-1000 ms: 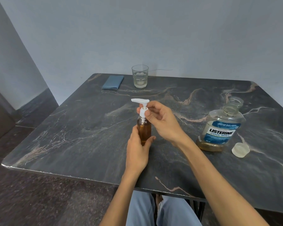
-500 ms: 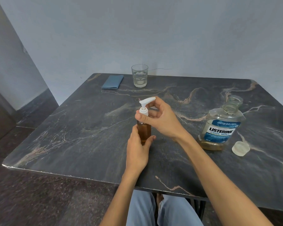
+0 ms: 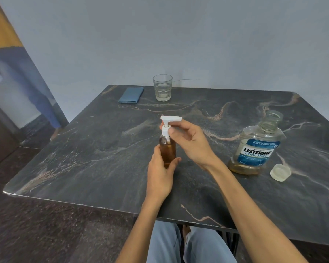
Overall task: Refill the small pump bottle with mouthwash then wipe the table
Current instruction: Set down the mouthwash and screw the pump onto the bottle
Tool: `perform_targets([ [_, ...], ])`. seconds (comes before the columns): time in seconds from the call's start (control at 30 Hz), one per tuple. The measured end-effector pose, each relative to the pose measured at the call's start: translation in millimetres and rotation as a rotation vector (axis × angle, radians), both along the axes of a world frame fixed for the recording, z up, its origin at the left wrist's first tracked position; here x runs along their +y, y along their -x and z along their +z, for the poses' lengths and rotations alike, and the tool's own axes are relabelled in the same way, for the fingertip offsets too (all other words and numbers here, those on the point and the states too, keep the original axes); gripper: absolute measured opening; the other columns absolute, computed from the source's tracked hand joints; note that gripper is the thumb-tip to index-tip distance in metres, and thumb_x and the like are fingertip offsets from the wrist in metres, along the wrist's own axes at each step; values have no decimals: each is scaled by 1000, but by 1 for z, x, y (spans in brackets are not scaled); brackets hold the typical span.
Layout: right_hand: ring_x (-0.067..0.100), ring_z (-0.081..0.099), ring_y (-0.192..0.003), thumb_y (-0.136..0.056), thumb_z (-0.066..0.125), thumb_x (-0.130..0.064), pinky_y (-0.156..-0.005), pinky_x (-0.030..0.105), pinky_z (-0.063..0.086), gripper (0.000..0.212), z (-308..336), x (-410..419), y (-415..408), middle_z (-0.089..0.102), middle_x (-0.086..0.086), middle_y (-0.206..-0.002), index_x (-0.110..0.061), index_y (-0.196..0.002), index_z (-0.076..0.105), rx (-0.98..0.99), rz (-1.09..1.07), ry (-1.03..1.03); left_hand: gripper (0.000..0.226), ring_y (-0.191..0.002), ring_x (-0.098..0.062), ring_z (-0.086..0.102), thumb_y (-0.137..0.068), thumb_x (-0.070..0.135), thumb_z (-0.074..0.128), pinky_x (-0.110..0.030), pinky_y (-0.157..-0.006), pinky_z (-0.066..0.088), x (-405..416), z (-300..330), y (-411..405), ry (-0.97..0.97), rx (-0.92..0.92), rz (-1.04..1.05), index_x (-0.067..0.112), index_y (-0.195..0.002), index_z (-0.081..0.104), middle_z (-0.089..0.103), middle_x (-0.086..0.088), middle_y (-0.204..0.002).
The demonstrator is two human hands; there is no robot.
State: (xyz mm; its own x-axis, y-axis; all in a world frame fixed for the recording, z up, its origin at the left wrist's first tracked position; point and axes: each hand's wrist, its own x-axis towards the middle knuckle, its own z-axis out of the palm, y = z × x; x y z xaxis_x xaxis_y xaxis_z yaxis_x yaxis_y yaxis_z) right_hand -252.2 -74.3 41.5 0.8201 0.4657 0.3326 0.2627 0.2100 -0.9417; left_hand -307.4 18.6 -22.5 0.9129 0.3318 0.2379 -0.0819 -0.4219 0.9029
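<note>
head view, left hand (image 3: pixel 160 173) gripping pump bottle (image 3: pixel 167 149), right hand (image 3: pixel 190 143) pinching its pump collar, "listerine cool mint" bottle (image 3: pixel 256 149)

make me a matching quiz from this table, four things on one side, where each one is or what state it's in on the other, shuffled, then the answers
Things
1. small pump bottle
2. Listerine bottle
3. blue cloth
4. drinking glass

States
A. folded flat, far left of the table
B. uncapped, its cap lying beside it
C. gripped by the left hand
D. standing at the far edge, right of the cloth

Pairs: 1-C, 2-B, 3-A, 4-D
</note>
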Motion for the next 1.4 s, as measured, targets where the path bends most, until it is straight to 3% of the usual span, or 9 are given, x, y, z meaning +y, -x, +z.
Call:
perform_targets([
  [0.23, 14, 64, -98, -80, 65, 5, -84, 29, 54, 36, 1, 0, -1, 53, 10, -104, -15, -107, 53, 19, 30, -7, 49, -108, -19, 57, -85, 24, 66, -38, -92, 48, 0, 0, 1, 9, 4, -12, 16, -127, 43, 60, -3, -118],
  [0.43, 3, 59, -106, -96, 44, -9, -92, 20, 46, 45, 6, -1, 0, 51, -6, -122, -14, -139, 34, -62, 2, 113, 46, -103, -16, 57, -85, 25, 67, -31, -88, 47, 0, 0, 1, 16, 3, -5, 18, -124, 45, 60, 0, -113],
  [0.57, 13, 51, -121, -99, 30, -7, -103, 24, 38, 40, 5, -3, 1, 57, 6, -122, -7, -139, 33, -142, 17, 180, 45, -101, -15, 57, -85, 24, 67, -31, -87, 47, 0, 0, 1, 25, 0, -12, 19, -124, 45, 60, 1, -112],
  [0.73, 25, 56, -115, -93, 47, 0, -97, 28, 45, 33, 3, -3, -3, 54, 22, -124, 2, -125, 47, -53, 28, 188, 41, -95, -11, 57, -84, 22, 68, -18, -78, 43, 0, -1, -1, 41, -8, -15, 19, -119, 47, 61, 1, -108],
  [0.83, 30, 58, -108, -87, 56, 1, -89, 25, 50, 33, 4, -1, -3, 52, 27, -120, -6, -119, 48, -27, 53, 166, 39, -95, -8, 57, -84, 21, 68, -9, -73, 42, 1, -1, -1, 42, -8, -15, 21, -118, 47, 60, 3, -108],
  [0.97, 23, 58, -108, -94, 49, -13, -89, 25, 50, 31, 9, 0, -1, 47, 21, -124, -22, -123, 48, -80, 34, 198, 44, -103, -15, 57, -85, 22, 67, -27, -86, 47, 1, 0, 0, 51, 5, -23, 17, -123, 46, 60, -1, -114],
  [1.07, 21, 49, -123, -100, 33, -15, -104, 31, 39, 40, 10, -3, -4, 48, 13, -135, -14, -140, 35, -119, 27, 251, 47, -104, -18, 57, -85, 24, 67, -37, -91, 48, 0, 1, 0, 50, 18, -23, 16, -125, 45, 60, -3, -115],
  [1.27, 2, 57, -108, -96, 43, -7, -93, 20, 46, 32, 12, -5, -3, 60, 5, -119, -7, -127, 48, -110, 72, 236, 45, -104, -14, 56, -85, 25, 66, -32, -90, 47, 0, 0, 0, 50, 6, -23, 20, -124, 45, 59, 2, -114],
  [1.4, 8, 61, -102, -87, 59, -3, -85, 21, 51, 32, 13, -3, -3, 62, -3, -114, -15, -115, 55, -39, 93, 198, 45, -103, -11, 57, -85, 25, 66, -28, -87, 48, 1, -2, -1, 53, 2, -25, 20, -125, 45, 59, 3, -114],
])
